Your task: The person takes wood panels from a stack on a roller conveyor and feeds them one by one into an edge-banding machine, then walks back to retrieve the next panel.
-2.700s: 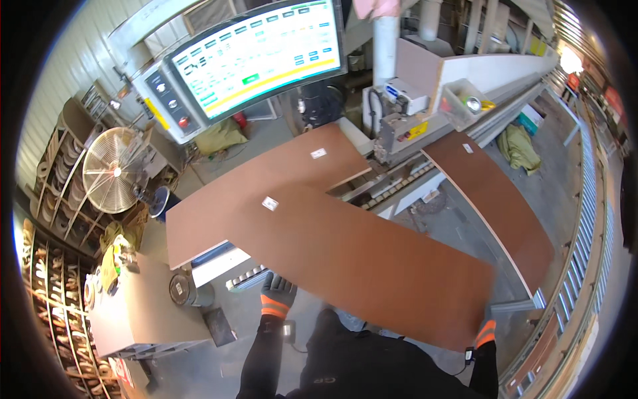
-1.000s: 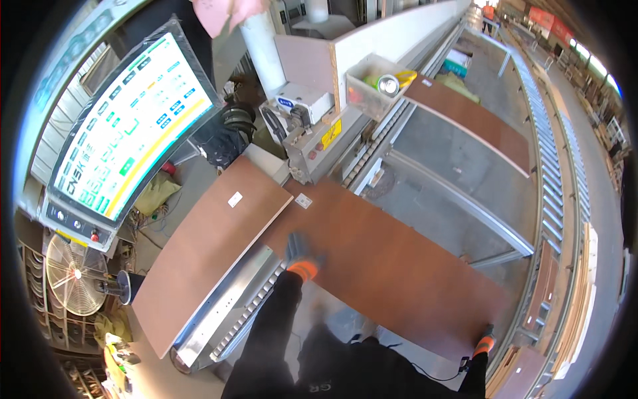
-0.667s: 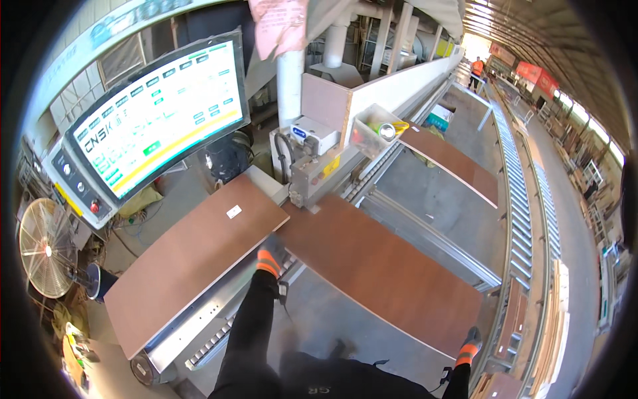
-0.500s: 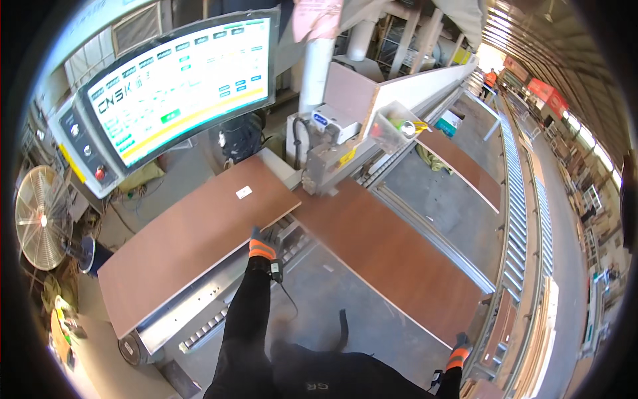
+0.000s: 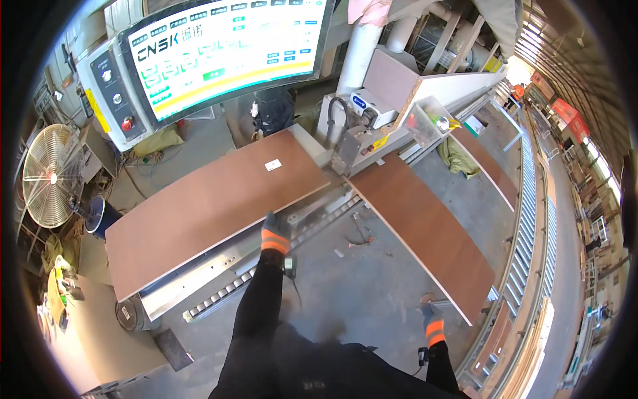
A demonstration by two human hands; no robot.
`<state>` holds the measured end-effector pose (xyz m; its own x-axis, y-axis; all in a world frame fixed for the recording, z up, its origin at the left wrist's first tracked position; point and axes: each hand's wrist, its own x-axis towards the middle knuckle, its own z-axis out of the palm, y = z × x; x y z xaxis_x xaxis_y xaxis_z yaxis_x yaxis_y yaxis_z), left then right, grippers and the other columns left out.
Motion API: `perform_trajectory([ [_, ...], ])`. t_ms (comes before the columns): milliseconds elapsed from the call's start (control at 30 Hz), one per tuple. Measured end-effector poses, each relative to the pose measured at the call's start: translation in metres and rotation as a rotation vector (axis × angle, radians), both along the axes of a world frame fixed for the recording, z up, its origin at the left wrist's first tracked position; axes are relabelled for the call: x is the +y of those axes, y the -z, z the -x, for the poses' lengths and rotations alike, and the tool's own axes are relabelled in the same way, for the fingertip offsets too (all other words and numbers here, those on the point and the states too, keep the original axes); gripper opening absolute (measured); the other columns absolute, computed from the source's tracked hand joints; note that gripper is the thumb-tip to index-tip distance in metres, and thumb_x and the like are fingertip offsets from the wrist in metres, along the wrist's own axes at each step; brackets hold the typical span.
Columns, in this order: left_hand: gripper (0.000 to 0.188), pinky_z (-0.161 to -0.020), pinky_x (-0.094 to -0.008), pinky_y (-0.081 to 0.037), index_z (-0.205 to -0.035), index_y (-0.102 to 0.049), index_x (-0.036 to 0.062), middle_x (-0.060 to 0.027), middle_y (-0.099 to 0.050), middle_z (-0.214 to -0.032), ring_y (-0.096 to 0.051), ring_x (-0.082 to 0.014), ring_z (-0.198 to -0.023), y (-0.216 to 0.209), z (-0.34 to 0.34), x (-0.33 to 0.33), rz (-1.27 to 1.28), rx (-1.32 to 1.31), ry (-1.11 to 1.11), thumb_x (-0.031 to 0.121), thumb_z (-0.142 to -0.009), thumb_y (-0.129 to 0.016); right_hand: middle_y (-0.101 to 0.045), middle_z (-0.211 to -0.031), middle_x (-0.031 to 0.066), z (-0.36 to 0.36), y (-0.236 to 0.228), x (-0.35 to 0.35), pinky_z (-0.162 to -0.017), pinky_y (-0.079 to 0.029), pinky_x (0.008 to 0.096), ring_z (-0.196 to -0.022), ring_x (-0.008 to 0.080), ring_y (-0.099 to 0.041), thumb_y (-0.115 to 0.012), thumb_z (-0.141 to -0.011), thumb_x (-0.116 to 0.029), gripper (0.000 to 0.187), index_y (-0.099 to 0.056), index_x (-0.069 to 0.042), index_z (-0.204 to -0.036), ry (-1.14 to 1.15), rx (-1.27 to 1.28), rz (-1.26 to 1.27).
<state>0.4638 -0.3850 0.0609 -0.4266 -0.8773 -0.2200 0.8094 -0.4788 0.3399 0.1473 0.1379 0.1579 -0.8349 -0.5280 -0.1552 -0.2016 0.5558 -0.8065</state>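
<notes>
See left brown panel [image 5: 219, 213] on the steel rail [image 5: 193, 282], presumably for level support; right brown panel [image 5: 432, 233], far end beside the machine head [image 5: 355, 146], a likely obstacle. Farther off: monitor [image 5: 229, 56], then fan [image 5: 53, 176]. Left hand [image 5: 275, 229] at the former's front edge, right hand [image 5: 430, 311] just beside the latter; cannot tell either grip.

The person's left hand [image 5: 275, 233] is at the near edge of one brown board [image 5: 206, 209]; whether it touches, I cannot tell. The right hand [image 5: 432, 316] is near the closer end of a second board [image 5: 425, 233]. Beyond the first board I see a lit screen [image 5: 226, 56], and to its left a fan [image 5: 53, 177].
</notes>
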Motion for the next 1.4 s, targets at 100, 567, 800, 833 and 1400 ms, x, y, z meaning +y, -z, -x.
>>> perform_trajectory([
  [100, 0.032, -0.085, -0.0396, -0.047, -0.107, -0.061, 0.0198, 0.0008, -0.066, -0.11, -0.06, -0.0194, -0.103, 0.007, -0.014, -0.03, -0.289, 0.09, -0.205, 0.046, -0.089, -0.059, -0.067, -0.088, 0.0029, -0.009, 0.007, -0.03, -0.072, -0.046, 0.0235, -0.079, 0.0114, -0.058, -0.058, -0.092, -0.019, 0.023, -0.069, 0.0, -0.094, -0.034, -0.309, 0.276],
  [567, 0.036, -0.083, -0.0341, -0.047, -0.113, -0.062, 0.0137, -0.0023, -0.067, -0.108, -0.061, -0.0219, -0.102, -0.033, -0.137, 0.206, -0.351, -0.402, 0.09, 0.042, -0.092, -0.055, -0.069, -0.101, 0.01, -0.027, 0.063, -0.083, -0.082, -0.049, 0.0311, -0.092, 0.0191, -0.063, -0.049, -0.095, -0.033, 0.041, -0.061, 0.002, -0.114, -0.177, -0.515, 0.174],
  [800, 0.044, -0.101, -0.0417, -0.04, -0.13, -0.047, -0.0006, -0.0144, -0.055, -0.127, -0.052, -0.0264, -0.116, -0.043, -0.196, 0.291, 0.06, -0.551, 0.423, 0.029, -0.098, -0.046, -0.066, -0.096, 0.0101, -0.093, 0.016, -0.183, -0.078, -0.049, 0.0333, -0.084, 0.0216, -0.064, -0.054, -0.09, -0.049, 0.049, -0.062, -0.004, -0.11, -0.231, -1.296, 0.256],
  [833, 0.041, -0.099, -0.0398, -0.041, -0.128, -0.049, 0.0012, -0.0145, -0.055, -0.127, -0.053, -0.0253, -0.115, -0.05, -0.193, 0.296, 0.161, -0.668, 0.392, 0.029, -0.099, -0.043, -0.065, -0.098, 0.0112, -0.105, 0.006, -0.194, -0.079, -0.049, 0.0348, -0.086, 0.0223, -0.063, -0.057, -0.09, -0.046, 0.046, -0.062, -0.005, -0.11, -0.334, -1.207, 0.277],
  [1400, 0.058, -0.109, -0.0486, -0.028, -0.138, -0.042, 0.0113, -0.0085, -0.038, -0.147, -0.032, -0.0294, -0.136, -0.044, -0.262, 0.216, 0.914, -2.093, 0.186, 0.045, -0.091, -0.032, -0.054, -0.125, 0.01, 0.024, 0.041, 0.031, -0.09, -0.046, 0.0398, -0.108, 0.0266, -0.054, -0.054, -0.091, -0.032, 0.05, -0.047, -0.003, -0.131, 0.195, -0.795, 0.608],
])
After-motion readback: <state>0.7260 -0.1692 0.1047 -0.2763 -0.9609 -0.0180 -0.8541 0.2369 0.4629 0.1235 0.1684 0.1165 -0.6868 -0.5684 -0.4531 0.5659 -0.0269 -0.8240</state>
